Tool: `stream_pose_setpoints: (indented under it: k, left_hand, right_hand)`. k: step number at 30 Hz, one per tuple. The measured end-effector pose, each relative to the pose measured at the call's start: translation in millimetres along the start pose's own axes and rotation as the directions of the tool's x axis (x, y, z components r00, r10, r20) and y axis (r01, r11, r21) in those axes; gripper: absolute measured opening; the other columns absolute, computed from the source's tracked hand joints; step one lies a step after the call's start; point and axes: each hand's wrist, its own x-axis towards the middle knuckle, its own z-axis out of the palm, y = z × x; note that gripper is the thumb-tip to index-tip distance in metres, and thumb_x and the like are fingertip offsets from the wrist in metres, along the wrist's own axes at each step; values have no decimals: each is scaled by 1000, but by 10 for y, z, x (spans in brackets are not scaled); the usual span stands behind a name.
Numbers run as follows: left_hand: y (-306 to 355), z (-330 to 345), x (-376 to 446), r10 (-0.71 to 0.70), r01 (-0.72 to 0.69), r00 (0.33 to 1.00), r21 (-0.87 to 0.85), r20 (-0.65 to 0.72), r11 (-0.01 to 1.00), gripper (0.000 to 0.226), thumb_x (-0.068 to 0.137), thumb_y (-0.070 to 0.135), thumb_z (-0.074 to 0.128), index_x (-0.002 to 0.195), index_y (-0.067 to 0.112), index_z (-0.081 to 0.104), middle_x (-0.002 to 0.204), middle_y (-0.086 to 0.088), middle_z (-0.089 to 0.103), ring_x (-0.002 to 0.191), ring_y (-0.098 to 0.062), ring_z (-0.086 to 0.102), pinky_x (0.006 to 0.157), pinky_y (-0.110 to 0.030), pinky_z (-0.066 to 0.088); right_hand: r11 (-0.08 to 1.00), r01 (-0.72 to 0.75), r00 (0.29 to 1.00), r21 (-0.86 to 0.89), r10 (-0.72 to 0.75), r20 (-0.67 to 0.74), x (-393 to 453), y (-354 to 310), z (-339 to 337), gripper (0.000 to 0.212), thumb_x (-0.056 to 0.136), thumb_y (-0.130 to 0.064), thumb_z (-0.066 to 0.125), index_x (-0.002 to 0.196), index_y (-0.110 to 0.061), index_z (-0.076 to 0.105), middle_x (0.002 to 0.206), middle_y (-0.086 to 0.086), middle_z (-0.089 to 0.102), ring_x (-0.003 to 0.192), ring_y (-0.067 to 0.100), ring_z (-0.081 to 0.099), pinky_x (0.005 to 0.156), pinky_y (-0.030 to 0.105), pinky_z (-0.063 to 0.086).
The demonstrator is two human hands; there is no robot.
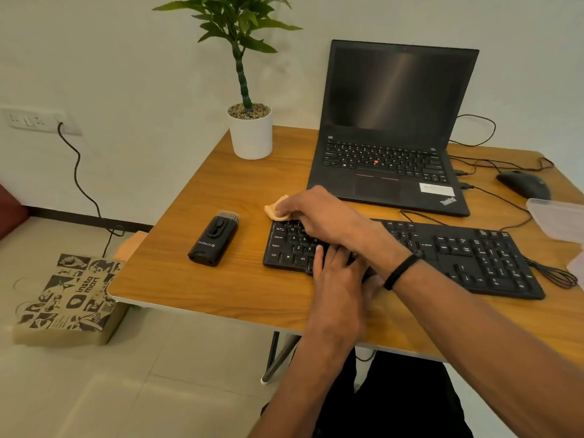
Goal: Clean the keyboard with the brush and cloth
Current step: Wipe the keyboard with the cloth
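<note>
**Cloth at the far left corner, most keys off to the right**

While the right hand (pixel 311 213) crosses over and presses a small orange cloth (pixel 275 209) on the top left corner of the black keyboard (pixel 474 251), the left hand (pixel 336 273) lies flat on the keys near the front edge, fingers straight, holding the board down. The right hand's fingers curl on the cloth.

The keyboard's long side runs left to right across the wooden table (pixel 205 279). Nearly all its keys lie to the right of the cloth, so I think the next wipe has to go that way.

The brush (pixel 213 240) lies on the table just left of the keyboard, apart from it, bristles pointing away from the person. No hand touches it. The left hand is nearer to it.

I count one keyboard, one brush, one cloth in a hand, two hands.
</note>
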Motion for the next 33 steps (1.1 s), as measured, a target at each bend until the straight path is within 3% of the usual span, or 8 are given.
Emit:
stream_pose_setpoints:
  k: [4,8,14,22,33]
  left_hand:
    - [10,-26,4,-7,7,1000,-13,3,1000,41,94,40,69,134,31,64,150,3,49,152,-16,26,125,-37,-9]
    - [19,-61,4,11,-10,999,-29,32,1000,43,95,40,69,137,33,62,157,2,43,155,-16,17,122,-36,-14]
    - [25,-88,1,9,-7,998,-32,66,999,45,96,42,66,140,35,60,163,2,37,158,-16,12,122,-35,-15]
    - [40,-123,-2,-3,6,993,-20,121,1000,46,98,44,62,144,38,55,167,2,29,158,-14,6,123,-35,-15]
    - [58,-132,-2,-16,16,988,-4,151,1000,46,99,48,58,144,40,54,168,4,27,158,-11,4,119,-30,-20]
  right_hand:
    - [992,-68,997,-104,71,32,-70,109,-32,50,88,6,61,124,-28,71,117,8,72,102,29,69,84,44,59]
    - [982,-63,996,-176,73,49,-178,183,-164,46,88,5,63,121,-27,71,114,5,70,95,25,70,73,34,54]
    - [983,-70,994,-171,82,66,-371,359,-248,41,83,-1,71,118,-23,71,119,3,70,105,26,69,85,44,58]
    - [981,-75,996,-180,82,30,-636,537,-334,35,90,-3,70,119,-22,73,128,-3,57,111,23,61,91,44,54]
    - [975,-116,993,-191,115,-16,-841,679,-303,39,87,4,67,118,-19,73,133,0,55,116,24,58,92,41,54]
